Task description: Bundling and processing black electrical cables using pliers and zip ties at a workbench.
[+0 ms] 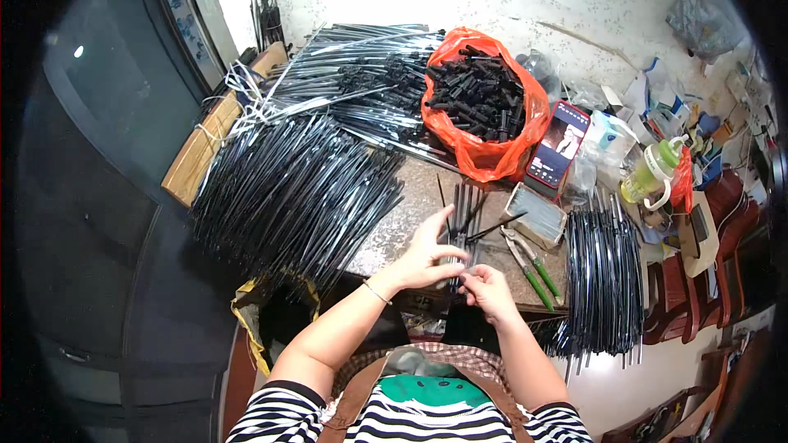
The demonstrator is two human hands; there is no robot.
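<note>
Biggest thing on the table (394, 221) is the heap of long black rods (287, 189), spreading out left of the fingers, with a second bundle of black rods (606, 279) off to their right. Beyond the fingers, further up the table, sits the orange bag (486, 127) packed with short black parts. Green-handled pliers (533, 267) lie just right of the fingers. Now the hands: the left hand (427, 256) is half open, thumb and lower fingers steadying a small set of black rods (461, 234) with the upper fingers splayed. The right hand (486, 289) has its fingers pinched closed on the near end of those rods.
</note>
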